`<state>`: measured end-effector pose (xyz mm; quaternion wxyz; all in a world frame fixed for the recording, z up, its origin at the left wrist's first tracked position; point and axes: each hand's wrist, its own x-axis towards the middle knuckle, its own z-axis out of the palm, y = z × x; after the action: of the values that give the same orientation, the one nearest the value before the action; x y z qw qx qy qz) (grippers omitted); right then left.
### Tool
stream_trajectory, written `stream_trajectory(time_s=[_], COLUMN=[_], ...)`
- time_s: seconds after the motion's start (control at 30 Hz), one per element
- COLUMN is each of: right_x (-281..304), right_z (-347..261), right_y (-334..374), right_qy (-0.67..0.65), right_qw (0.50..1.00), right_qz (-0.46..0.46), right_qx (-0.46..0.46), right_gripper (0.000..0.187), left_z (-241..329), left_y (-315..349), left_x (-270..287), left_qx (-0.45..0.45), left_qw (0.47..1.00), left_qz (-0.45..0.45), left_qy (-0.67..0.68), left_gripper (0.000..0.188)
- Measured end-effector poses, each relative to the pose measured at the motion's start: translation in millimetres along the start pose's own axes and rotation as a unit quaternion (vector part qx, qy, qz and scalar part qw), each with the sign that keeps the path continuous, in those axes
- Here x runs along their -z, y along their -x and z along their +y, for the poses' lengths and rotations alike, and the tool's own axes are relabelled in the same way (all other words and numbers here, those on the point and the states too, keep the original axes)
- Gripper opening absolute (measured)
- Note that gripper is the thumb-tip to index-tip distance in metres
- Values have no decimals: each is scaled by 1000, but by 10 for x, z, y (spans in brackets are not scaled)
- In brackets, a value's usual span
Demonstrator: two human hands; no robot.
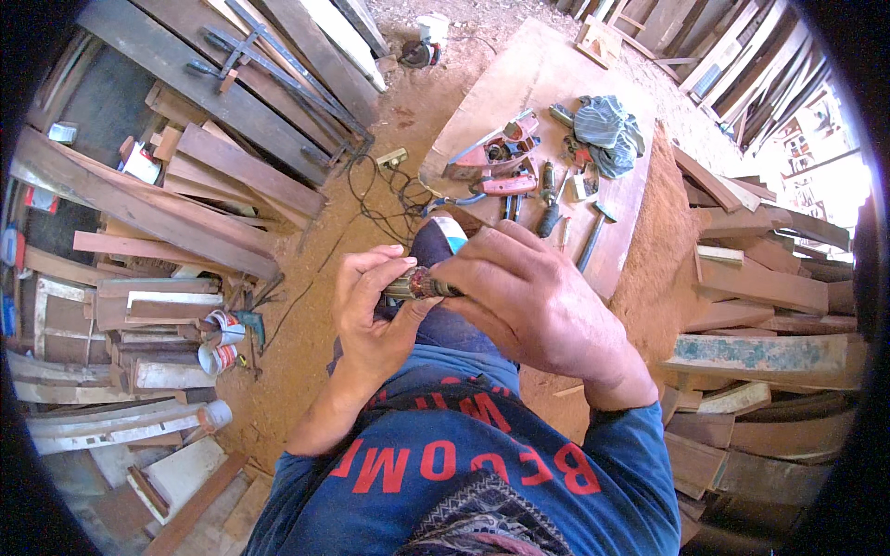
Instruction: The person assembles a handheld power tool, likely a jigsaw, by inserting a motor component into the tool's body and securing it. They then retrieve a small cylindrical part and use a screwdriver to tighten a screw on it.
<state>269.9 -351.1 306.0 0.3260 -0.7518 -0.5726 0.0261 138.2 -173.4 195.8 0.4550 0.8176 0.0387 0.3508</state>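
The left grip point(375, 301) pinches a small cylindrical part point(400, 288) between thumb and fingertips, while the bent fingers of the right grip point(538, 301) close on its other end; the right thumb is hidden behind the hand. This one part lies level between both grips, smooth shiny metal on the left and rough reddish-brown toward the right. Below the grips spreads a soft blue shirt point(389, 500) with red lettering. Beyond the right grip is a broad, flat wooden board point(496, 88), smooth and pale, carrying one open pinkish tool tray point(473, 165) with sloping sides, one red power tool point(508, 184), one crumpled striped cloth point(607, 137) in grey-blue, and one hammer point(593, 237) with a straight dark handle. Grainy orange sawdust point(656, 250) is heaped to the right of the right grip, and farther that way rough planks point(765, 283) are stacked, too many overlapping to count. Beyond the left grip, thin black cord point(375, 199) lies in loose loops beside one oblong power strip point(392, 157). Well to the left of the left grip are two round white buckets point(219, 359) and one green drill point(251, 322), near more timber boards point(139, 199).
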Motion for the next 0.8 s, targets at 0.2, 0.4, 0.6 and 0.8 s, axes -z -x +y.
stream_trajectory(time_s=[0.2, 0.4, 0.6, 0.8], right_x=[-6, 13, 3, 70], right_z=[-4, -33, 23, 106], right_y=[15, 10, 9, 42], right_qy=[4, -6, 22, -40], right_qw=[1000, 1000, 1000, 985], right_qz=[11, 15, 1, 163], right_qx=[-4, -9, 20, -36], right_gripper=[27, 27, 41, 61], left_z=[-56, -21, -31, -108], left_y=[38, 12, 26, 35], left_x=[-10, -3, -27, -76], left_qx=[2, 1, 7, 54], left_qw=[1000, 1000, 1000, 996], left_qz=[1, 2, -4, -3], left_qy=[-4, 6, 12, 65], left_gripper=[54, 45, 46, 49])
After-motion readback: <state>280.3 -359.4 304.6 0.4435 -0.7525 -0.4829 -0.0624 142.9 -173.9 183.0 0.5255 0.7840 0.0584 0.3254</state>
